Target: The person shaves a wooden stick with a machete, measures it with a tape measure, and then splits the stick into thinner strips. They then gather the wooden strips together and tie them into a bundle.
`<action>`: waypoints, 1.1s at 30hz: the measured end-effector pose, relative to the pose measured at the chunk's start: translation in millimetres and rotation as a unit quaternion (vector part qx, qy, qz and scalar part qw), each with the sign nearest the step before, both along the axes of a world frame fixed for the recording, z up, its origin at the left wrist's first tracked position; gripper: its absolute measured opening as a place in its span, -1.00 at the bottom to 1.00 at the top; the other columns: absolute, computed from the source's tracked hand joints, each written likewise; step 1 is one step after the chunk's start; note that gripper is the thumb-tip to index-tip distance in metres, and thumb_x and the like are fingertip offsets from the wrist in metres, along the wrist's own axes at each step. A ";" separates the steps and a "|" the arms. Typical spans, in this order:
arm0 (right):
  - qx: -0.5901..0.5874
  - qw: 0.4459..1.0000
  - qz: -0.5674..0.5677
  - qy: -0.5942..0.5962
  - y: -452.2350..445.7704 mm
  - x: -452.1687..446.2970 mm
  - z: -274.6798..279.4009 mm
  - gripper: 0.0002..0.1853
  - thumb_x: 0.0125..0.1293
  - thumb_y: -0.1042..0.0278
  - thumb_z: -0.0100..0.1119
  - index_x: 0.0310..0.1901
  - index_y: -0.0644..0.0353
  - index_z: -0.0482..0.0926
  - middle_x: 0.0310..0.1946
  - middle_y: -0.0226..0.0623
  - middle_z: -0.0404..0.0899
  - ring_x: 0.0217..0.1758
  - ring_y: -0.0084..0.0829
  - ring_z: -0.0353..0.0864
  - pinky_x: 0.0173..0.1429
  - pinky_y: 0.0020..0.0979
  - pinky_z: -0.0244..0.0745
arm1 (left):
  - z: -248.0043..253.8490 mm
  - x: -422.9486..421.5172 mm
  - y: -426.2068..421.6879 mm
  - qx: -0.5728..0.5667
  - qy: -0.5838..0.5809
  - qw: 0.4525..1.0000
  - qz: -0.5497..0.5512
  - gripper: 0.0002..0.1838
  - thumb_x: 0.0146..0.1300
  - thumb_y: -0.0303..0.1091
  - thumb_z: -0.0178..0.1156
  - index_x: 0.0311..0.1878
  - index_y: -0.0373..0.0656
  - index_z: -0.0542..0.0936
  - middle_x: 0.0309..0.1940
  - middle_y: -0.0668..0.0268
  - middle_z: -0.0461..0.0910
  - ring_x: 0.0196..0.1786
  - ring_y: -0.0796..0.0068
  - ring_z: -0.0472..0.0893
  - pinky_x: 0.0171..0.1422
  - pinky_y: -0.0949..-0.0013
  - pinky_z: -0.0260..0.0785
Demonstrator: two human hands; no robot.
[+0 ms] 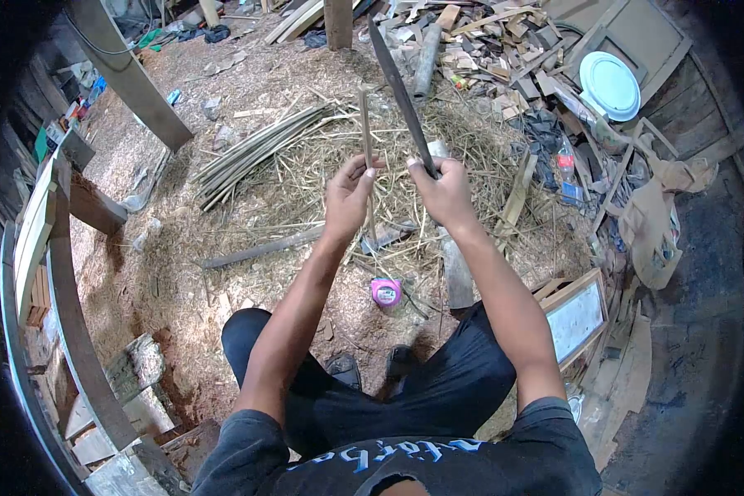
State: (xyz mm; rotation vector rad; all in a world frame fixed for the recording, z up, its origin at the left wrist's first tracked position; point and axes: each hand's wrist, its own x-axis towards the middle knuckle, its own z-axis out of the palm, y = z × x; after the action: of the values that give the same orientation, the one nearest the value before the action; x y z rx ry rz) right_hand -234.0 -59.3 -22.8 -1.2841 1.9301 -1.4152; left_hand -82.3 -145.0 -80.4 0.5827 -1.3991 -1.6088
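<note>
My right hand (445, 192) grips the handle end of a machete (398, 91), whose long dark blade points up and away from me, leaning left. Between the thumb and fingers of my left hand (350, 197) a thin bamboo strip (365, 124) is held nearly upright, and its lower part hangs below the hand. The blade and the strip are apart. Below my hands a pink tape measure (385, 292) lies on the ground between my knees. Beyond my left hand rests a bundle of bamboo strips (260, 153).
Shavings and thin scraps (463, 132) cover the ground ahead. A flat wooden bar (264, 246) lies to the left. Wooden posts (140, 91) stand at the left. Offcuts (512, 50) are heaped at the back right, near a pale blue round lid (610, 86). A framed panel (576, 318) leans by my right knee.
</note>
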 end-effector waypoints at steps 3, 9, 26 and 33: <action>-0.034 0.999 0.004 -0.008 -0.2 7.8 5.5 -0.67 0.34 0.16 0.26 -0.47 0.25 0.60 -0.69 -0.57 0.43 -0.59 -0.72 0.32 -0.50 -0.47 0.17 | -8.7 -3.7 -2.4 -0.001 -0.008 1.000 0.006 -0.70 0.40 -0.53 0.17 0.17 -0.29 0.53 0.05 0.19 0.66 0.13 0.48 0.61 0.23 0.40 0.45; -0.136 0.987 0.007 -0.079 -4.5 24.8 15.2 -0.84 0.30 0.33 0.36 -0.22 0.22 0.64 -0.50 -0.62 0.49 -0.50 -0.75 0.33 -0.40 -0.56 0.23 | -11.0 -8.6 1.3 0.024 -0.002 0.999 0.026 -0.79 0.36 -0.53 0.23 0.03 -0.33 0.59 -0.07 0.21 0.70 -0.01 0.53 0.65 0.10 0.46 0.51; -0.142 0.986 0.007 -0.092 -9.7 35.7 30.8 -0.77 0.33 0.28 0.38 -0.12 0.26 0.68 -0.45 -0.52 0.59 -0.44 -0.74 0.46 -0.38 -0.59 0.34 | 15.0 -2.8 13.2 -0.142 -0.119 0.978 0.099 -0.72 0.26 -0.50 0.33 0.04 -0.30 0.61 -0.13 0.14 0.69 -0.12 0.43 0.70 -0.02 0.35 0.64; -0.164 0.985 0.010 -0.052 -9.3 38.4 32.4 -0.73 0.37 0.21 0.33 -0.09 0.26 0.67 -0.53 -0.57 0.53 -0.51 -0.78 0.39 -0.45 -0.61 0.24 | 19.6 1.1 10.8 -0.200 -0.122 0.965 0.117 -0.74 0.24 -0.51 0.34 0.01 -0.27 0.66 -0.15 0.16 0.69 -0.11 0.41 0.70 -0.08 0.37 0.65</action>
State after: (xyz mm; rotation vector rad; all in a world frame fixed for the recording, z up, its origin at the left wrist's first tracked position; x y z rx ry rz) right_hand -195.7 -68.6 9.6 -1.3342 1.6600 -1.8069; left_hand -81.2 -134.3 -60.8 0.6883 -1.7087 -1.0532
